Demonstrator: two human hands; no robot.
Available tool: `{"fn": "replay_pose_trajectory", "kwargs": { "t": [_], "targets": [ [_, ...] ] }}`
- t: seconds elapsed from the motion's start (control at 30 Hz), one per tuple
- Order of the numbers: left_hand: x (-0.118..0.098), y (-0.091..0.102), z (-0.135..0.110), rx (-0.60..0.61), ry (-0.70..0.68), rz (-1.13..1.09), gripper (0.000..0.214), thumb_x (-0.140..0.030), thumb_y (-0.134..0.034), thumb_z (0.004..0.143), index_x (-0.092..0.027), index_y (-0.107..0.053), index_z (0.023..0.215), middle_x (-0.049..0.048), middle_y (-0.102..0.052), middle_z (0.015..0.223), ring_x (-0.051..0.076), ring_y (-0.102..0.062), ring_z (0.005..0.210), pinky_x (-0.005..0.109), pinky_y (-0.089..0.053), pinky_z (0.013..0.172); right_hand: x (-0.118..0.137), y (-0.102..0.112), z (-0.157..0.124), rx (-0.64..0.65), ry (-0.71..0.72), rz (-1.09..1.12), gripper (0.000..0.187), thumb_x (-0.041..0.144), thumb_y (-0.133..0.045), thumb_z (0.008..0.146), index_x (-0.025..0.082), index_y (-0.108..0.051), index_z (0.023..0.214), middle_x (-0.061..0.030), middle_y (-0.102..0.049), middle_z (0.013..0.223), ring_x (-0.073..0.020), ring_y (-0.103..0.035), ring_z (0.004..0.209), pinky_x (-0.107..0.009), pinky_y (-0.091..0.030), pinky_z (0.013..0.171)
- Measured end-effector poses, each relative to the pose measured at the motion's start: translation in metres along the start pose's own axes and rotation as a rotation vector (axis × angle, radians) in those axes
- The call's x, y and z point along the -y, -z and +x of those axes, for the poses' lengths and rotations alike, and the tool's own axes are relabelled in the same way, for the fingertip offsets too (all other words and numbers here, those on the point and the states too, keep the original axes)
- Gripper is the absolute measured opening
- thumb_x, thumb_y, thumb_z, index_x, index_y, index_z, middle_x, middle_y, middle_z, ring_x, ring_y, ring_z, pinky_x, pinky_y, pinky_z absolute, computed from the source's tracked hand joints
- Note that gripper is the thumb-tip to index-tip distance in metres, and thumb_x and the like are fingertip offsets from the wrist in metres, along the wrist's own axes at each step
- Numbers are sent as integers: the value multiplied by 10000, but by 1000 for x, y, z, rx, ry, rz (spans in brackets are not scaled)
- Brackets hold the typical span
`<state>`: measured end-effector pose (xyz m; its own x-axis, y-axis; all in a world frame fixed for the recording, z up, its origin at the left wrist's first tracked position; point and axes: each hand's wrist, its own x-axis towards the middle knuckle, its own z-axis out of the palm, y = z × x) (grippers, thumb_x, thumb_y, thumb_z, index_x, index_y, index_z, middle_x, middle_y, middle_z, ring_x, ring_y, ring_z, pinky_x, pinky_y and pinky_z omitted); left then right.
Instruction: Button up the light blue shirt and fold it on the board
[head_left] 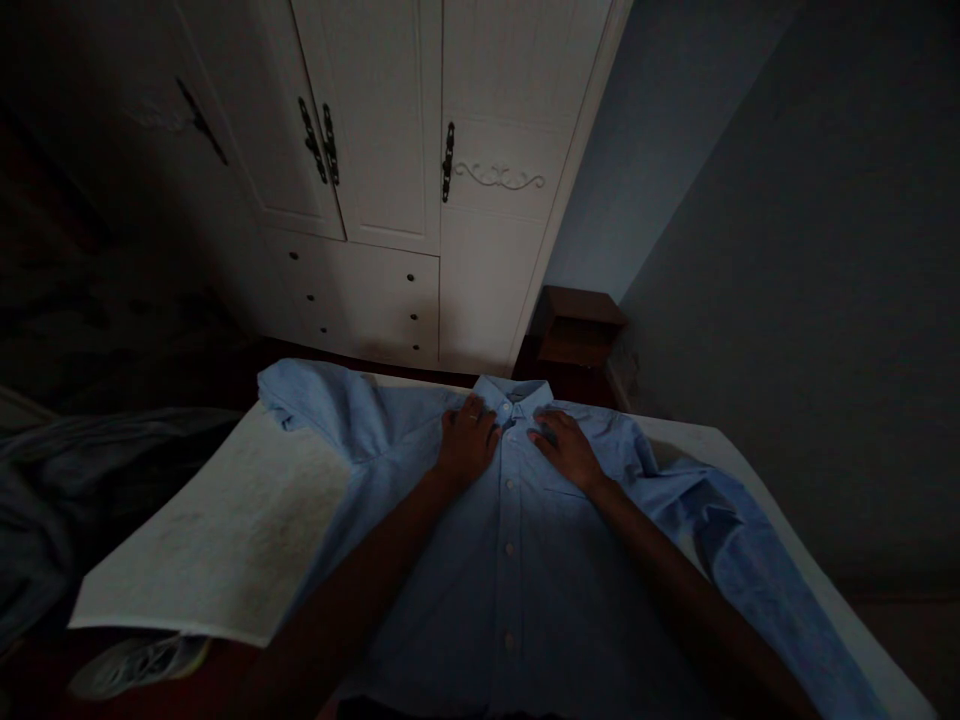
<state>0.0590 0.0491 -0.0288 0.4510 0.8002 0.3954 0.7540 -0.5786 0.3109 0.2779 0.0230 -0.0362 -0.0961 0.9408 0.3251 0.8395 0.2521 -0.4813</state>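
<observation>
A light blue button-up shirt (pixel 465 560) lies front side up on a white board-like surface (pixel 217 530), its collar at the far edge and its buttons done up along the middle. My left hand (pixel 469 437) rests flat on the shirt just left of the placket, below the collar, fingers stretched out. On the other side of the placket, my right hand (pixel 568 448) lies on the upper chest near the pocket, fingers spread. The left-side sleeve is bunched at the far edge; the right-side sleeve runs down along the right edge.
A white wardrobe (pixel 487 270) with dark handles stands beyond the surface. To its right sits a small brown open box-shaped cabinet (pixel 579 325) by the wall. Dark cloth (pixel 45 520) lies at the left. A shoe (pixel 139 665) is on the red floor at lower left.
</observation>
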Motion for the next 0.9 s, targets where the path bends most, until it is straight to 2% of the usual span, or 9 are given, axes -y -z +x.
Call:
{"fn": "replay_pose_trajectory", "kwargs": {
  "t": [0.1,0.23,0.33,0.5,0.6,0.67,0.77,0.83,0.9],
  "targets": [
    [6,-4,2,36,-5,-39,387,-330,-437,958,-145,-491,1294,201,-498,1418,300,-416,1359,512,-330,1060,-3,2,-23,21,-42,-186,532,459,-478,930,142,-509,1356,-199,-470,1441,-337,-410,1352,-523,-350,1074],
    [18,-11,5,29,-6,-114,458,-351,-428,956,-112,-431,1347,206,-531,1381,277,-502,1291,443,-349,1085,-1,22,-64,3,9,-328,697,551,-417,943,179,-282,1517,-174,-259,1578,-329,-250,1453,-520,-289,1124],
    [25,-17,7,15,-27,-140,460,-370,-415,960,-115,-442,1342,201,-526,1390,287,-494,1299,460,-347,1095,-10,51,-88,-45,-35,-441,661,529,-398,953,202,-288,1517,-154,-250,1586,-311,-239,1460,-498,-279,1140],
    [32,-15,12,-70,30,-262,394,-330,-355,974,-148,-488,1297,148,-616,1273,234,-588,1174,407,-448,1024,-53,100,-113,-59,-401,-616,566,389,-384,962,75,-393,1433,-240,-383,1496,-359,-354,1395,-547,-362,1074],
    [46,5,13,-123,102,-183,385,-244,-304,967,-145,-492,1287,131,-600,1281,200,-568,1189,360,-456,1018,-75,123,-128,-41,-528,-645,510,330,-353,973,40,-440,1384,-243,-475,1426,-347,-452,1326,-502,-418,1030],
    [64,28,12,-77,155,-23,382,-186,-349,921,-133,-524,1257,128,-588,1299,205,-536,1229,352,-421,1054,-85,136,-137,-36,-567,-656,517,346,-350,979,31,-447,1376,-252,-531,1368,-341,-523,1259,-468,-453,981],
    [100,69,3,-30,229,90,395,-171,-425,847,-97,-571,1206,183,-593,1281,291,-545,1210,444,-424,1028,-98,153,-145,8,-590,-642,499,397,-423,954,76,-521,1324,-223,-649,1211,-316,-631,1098,-400,-495,869],
    [125,94,-8,22,270,159,393,-203,-466,821,-98,-600,1175,206,-599,1275,347,-524,1234,515,-408,1015,-105,162,-145,48,-585,-573,364,372,-485,913,147,-652,1145,-146,-723,1042,-271,-681,957,-335,-501,787],
    [147,116,-21,118,277,225,387,-302,-535,808,-118,-633,1134,196,-635,1234,386,-453,1305,566,-352,1042,-110,170,-141,46,-551,-489,246,334,-509,879,195,-712,893,-76,-741,881,-223,-693,832,-278,-490,707]
  ]
}}
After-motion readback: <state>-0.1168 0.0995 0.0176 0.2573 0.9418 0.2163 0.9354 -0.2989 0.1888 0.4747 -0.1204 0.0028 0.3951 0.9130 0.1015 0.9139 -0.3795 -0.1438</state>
